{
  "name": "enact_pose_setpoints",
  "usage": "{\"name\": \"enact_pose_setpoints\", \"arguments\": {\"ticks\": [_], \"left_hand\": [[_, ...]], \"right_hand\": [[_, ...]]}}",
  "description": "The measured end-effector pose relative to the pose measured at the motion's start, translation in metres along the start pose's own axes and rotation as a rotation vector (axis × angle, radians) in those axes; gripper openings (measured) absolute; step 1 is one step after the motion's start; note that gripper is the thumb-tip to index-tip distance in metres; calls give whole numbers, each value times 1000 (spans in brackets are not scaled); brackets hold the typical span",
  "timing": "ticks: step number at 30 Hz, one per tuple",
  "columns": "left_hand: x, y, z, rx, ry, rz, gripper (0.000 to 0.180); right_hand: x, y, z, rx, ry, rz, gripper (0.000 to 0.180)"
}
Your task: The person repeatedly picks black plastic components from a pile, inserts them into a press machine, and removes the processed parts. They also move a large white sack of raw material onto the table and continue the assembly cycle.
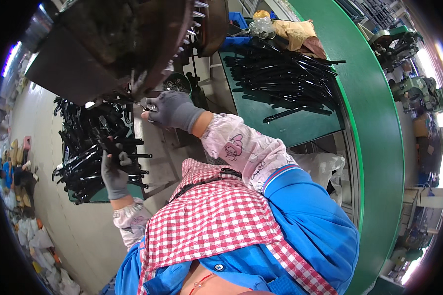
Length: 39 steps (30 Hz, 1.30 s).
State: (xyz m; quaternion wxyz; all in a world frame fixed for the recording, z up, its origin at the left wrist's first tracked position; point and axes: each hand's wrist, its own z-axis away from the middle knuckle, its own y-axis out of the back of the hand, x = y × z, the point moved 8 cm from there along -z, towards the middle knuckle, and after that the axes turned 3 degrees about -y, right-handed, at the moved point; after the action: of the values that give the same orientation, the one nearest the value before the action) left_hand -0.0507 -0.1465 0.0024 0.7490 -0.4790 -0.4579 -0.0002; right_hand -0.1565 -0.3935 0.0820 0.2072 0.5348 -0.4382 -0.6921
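Note:
My left hand (115,178), in a grey glove, is closed round a black metal part (108,143) in front of a heap of glossy black tubes (86,169). That part reaches up toward the machine, and its far end blends into the dark heap. My right hand (174,110), also gloved in grey, is at the lower edge of a big dark machine (113,44). Its thumb and fingers are pinched together beside a small shiny metal bit; what they hold is too small to name.
A second pile of black tubes (285,73) lies on a green table (300,129) to the right. Behind it are a blue bin (237,22) and brown paper (294,33). A round container of small metal pieces (177,82) stands beyond my right hand. A long green bench (374,123) runs along the right.

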Motion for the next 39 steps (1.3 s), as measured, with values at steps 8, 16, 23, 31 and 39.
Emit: {"name": "enact_pose_setpoints", "arguments": {"ticks": [8, 16, 23, 31, 39], "left_hand": [[-87, -75, 75, 118, 182, -527, 50], [-108, -138, 85, -69, 386, -1124, 53], [-65, -190, 59, -578, -225, -1639, 49], [-26, -169, 49, -697, -143, -1726, 51], [27, -119, 21, -602, -203, -1788, 49]], "right_hand": [[305, -10, 137, -151, -435, 483, 40], [362, -8, 186, -65, -6, 514, 29], [58, 78, 168, 53, 602, 162, 35], [-6, 60, 129, 14, 587, 415, 37], [-37, 52, 85, 82, 557, 469, 33]]}}
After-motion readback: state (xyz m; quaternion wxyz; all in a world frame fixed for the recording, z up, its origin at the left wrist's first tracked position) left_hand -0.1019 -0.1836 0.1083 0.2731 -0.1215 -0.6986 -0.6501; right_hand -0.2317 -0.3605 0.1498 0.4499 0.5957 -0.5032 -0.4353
